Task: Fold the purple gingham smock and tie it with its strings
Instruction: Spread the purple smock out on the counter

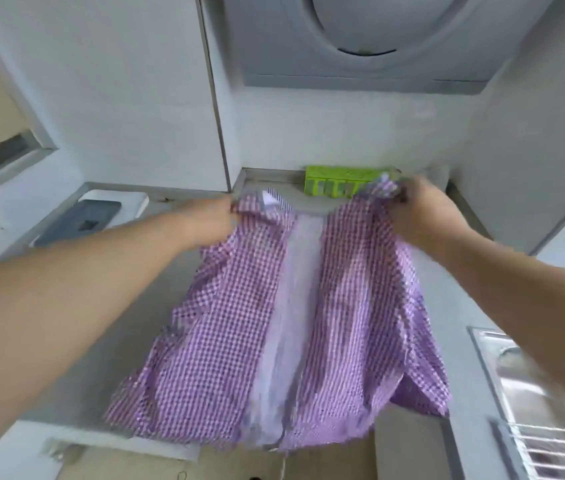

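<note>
The purple gingham smock (232, 323) hangs spread out over the grey counter (128, 341), its pale lining showing as a strip down the middle. My left hand (210, 220) grips its top left corner. My right hand (419, 213) grips the top right corner, bunched between the fingers. The lower hem drapes past the counter's front edge. A thin string (284, 465) dangles below the hem. The image is blurred by motion.
A green box (340, 183) stands at the back of the counter against the white wall. A dark phone (80, 220) lies on a white surface at the left. A steel sink with a wire rack (544, 410) is at the right. A range hood hangs overhead.
</note>
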`<state>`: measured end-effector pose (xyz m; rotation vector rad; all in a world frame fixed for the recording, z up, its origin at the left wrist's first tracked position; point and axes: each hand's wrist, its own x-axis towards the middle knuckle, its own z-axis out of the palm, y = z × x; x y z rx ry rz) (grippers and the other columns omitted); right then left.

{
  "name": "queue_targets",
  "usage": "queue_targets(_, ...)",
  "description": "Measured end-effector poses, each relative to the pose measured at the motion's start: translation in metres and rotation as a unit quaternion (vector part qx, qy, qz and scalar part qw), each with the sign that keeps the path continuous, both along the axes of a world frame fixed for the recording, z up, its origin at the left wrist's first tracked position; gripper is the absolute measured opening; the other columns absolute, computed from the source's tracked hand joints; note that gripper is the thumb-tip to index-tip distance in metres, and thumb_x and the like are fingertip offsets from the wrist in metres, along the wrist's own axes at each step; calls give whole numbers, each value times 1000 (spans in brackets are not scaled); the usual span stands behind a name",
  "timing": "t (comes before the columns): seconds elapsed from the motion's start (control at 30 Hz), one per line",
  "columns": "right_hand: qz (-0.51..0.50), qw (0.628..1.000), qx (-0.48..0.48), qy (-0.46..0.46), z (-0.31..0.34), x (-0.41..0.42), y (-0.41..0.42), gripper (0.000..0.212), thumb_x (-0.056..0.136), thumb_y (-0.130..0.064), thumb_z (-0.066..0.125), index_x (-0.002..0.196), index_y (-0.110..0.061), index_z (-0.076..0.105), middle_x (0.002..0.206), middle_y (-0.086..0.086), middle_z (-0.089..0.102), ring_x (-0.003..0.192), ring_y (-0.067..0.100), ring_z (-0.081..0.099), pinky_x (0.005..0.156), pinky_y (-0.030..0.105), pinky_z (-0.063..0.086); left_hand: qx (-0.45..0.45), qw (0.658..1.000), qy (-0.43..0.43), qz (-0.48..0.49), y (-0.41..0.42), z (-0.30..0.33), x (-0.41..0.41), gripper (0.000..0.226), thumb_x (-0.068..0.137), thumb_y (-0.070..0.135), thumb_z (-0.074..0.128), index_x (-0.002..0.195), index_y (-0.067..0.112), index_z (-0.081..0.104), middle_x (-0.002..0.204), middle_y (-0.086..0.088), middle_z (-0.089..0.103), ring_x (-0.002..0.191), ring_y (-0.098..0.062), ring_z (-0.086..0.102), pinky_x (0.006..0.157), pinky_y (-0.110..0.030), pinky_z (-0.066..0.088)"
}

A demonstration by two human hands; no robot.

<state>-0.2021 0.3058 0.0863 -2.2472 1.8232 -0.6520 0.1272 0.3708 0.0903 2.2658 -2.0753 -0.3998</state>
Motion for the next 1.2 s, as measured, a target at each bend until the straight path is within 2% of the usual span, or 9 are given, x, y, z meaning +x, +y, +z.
queue_targets(0.07, -80, 967, -141, -195, 31, -12, 0, 13, 97, -27, 46, 98, -15, 51, 87, 11, 58, 78, 36, 50, 66, 39, 37, -283, 954, 51, 89, 2, 18, -4, 39, 106, 44, 38, 115, 14, 60, 115, -22, 69, 100, -41, 66, 82, -44, 53)
queue_targets(0.13, -67, 959, -212, -179, 27, -12, 16, 11, 96, -18, 46, 105, -16, 50, 91, 19, 61, 85, 42, 52, 70, 46, 43, -322, 946, 27, 18, 10, 8, -14, 62, 101, 61, 31, 119, 12, 64, 118, -19, 70, 106, -40, 66, 92, -48, 54)
queue_targets(0.2, 119, 988, -73, 65, -8, -7, 42, 14, 101, -17, 48, 111, -11, 56, 92, 19, 63, 97, 47, 59, 74, 43, 45, 2, 994, -40, -100, 22, -29, -31, 78, 95, 79, 29, 119, 16, 68, 117, -11, 72, 103, -30, 67, 97, -42, 53)
queue_targets(0.23, 229, 947, 88, 209, -28, -6, 59, 18, 104, -19, 48, 114, -9, 59, 92, 14, 63, 102, 44, 63, 71, 38, 45, 203, 963, -126, -123, 33, -48, -40, 71, 98, 75, 36, 122, 16, 68, 123, -9, 71, 106, -27, 66, 100, -40, 52)
queue_targets(0.3, 310, 838, 284, 349, -55, -12, 82, 19, 104, -21, 49, 113, -10, 61, 100, 9, 66, 103, 34, 66, 71, 32, 46, 344, 908, -163, -175, 45, -76, -47, 55, 101, 63, 41, 128, 22, 66, 133, -7, 69, 114, -26, 65, 105, -44, 51)
queue_targets(0.47, 222, 932, 205, 201, -41, -33, 59, 17, 103, -36, 53, 100, -19, 55, 91, -3, 60, 89, 23, 60, 74, 34, 42, 210, 967, -58, -131, 34, -55, -35, 61, 98, 81, 26, 126, 41, 63, 128, 6, 71, 107, -17, 68, 101, -42, 53)
queue_targets(0.63, 111, 982, 110, 109, -33, -48, 31, 16, 106, -38, 50, 107, -22, 55, 93, 0, 68, 80, 18, 64, 72, 38, 53, 142, 988, -21, -62, 26, -30, -25, 54, 108, 63, 24, 128, 35, 65, 121, 8, 70, 103, -12, 65, 100, -37, 50)
queue_targets(0.87, 62, 994, 84, 26, -34, -35, 11, 10, 106, -25, 51, 103, -18, 57, 87, -4, 63, 74, 9, 58, 58, 26, 41, 73, 994, 78, -18, -3, -25, -6, 54, 109, 59, 30, 141, 28, 60, 133, 1, 68, 103, -16, 60, 94, -31, 43)
queue_targets(1.2, 53, 989, 133, 37, -34, 11, -27, 20, 106, -25, 51, 107, -15, 69, 93, 2, 71, 84, 18, 67, 82, 42, 58, 65, 992, 97, -46, -71, -32, 42, 50, 100, 68, 47, 121, 29, 69, 109, 4, 73, 97, -16, 69, 88, -36, 56)
